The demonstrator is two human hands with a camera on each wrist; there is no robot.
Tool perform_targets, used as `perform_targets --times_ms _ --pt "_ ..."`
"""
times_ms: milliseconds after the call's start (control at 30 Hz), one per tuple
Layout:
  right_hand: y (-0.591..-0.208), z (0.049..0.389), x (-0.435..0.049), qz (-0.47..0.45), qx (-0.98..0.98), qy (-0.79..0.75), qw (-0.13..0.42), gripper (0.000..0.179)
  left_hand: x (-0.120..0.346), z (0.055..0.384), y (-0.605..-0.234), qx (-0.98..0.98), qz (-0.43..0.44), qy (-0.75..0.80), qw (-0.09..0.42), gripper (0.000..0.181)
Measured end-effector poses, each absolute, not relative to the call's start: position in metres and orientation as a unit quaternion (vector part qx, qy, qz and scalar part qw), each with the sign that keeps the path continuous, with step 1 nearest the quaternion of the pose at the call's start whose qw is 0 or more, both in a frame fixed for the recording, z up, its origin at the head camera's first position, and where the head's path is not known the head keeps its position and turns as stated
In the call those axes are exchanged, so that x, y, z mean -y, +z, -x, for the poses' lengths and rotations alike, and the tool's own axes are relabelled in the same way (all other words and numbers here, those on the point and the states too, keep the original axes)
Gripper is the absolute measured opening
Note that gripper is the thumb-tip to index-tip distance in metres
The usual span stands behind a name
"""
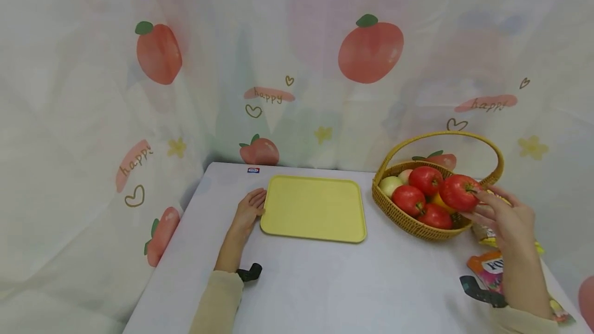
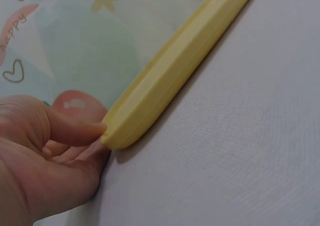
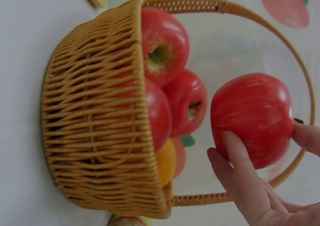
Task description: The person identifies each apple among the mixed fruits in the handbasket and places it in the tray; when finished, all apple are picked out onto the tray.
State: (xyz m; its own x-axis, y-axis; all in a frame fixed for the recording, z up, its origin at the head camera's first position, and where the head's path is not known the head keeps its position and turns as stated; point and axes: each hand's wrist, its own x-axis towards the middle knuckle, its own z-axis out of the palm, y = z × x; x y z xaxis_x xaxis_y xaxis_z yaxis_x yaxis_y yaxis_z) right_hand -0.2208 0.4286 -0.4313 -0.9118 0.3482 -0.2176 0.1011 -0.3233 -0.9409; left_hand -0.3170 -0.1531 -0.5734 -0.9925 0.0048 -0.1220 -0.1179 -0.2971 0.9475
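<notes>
A red apple (image 3: 252, 121) is in my right hand (image 1: 508, 220), held between thumb and fingertips above the right side of the wicker basket (image 3: 95, 116). Its stem points toward the thumb in the right wrist view. Inside the basket lie several more red apples (image 1: 408, 200), a pale green fruit (image 1: 391, 185) and a partly hidden yellow-orange fruit (image 3: 166, 162). At the left edge of the yellow tray (image 1: 313, 207), my left hand (image 1: 250, 207) pinches the rim near a corner, the thumb tip on the edge and the fingers partly hidden behind it.
Colourful snack packets (image 1: 489, 269) lie right of the basket, partly behind my right forearm. The basket's tall handle (image 1: 438, 134) arches over the fruit. A small blue-and-red label (image 1: 253, 170) sits near the back edge of the white table (image 1: 352, 287). A printed curtain (image 1: 315, 117) hangs behind.
</notes>
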Motion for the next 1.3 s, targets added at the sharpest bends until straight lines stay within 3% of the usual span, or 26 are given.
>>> perform_targets --times_ms 300,933,1300 --pt "-0.415 0.213 -0.412 0.166 0.575 0.797 0.084 0.028 0.153 0.317 -0.573 -0.597 0.057 0.799 0.04 0.075" --pt "-0.411 0.214 -0.385 0.069 0.551 0.829 0.067 0.018 0.153 0.32 -0.575 -0.597 0.055 0.799 0.043 0.075" --pt "-0.409 0.219 -0.362 0.083 0.601 0.793 0.056 0.029 0.153 0.318 -0.575 -0.594 0.06 0.801 0.039 0.076"
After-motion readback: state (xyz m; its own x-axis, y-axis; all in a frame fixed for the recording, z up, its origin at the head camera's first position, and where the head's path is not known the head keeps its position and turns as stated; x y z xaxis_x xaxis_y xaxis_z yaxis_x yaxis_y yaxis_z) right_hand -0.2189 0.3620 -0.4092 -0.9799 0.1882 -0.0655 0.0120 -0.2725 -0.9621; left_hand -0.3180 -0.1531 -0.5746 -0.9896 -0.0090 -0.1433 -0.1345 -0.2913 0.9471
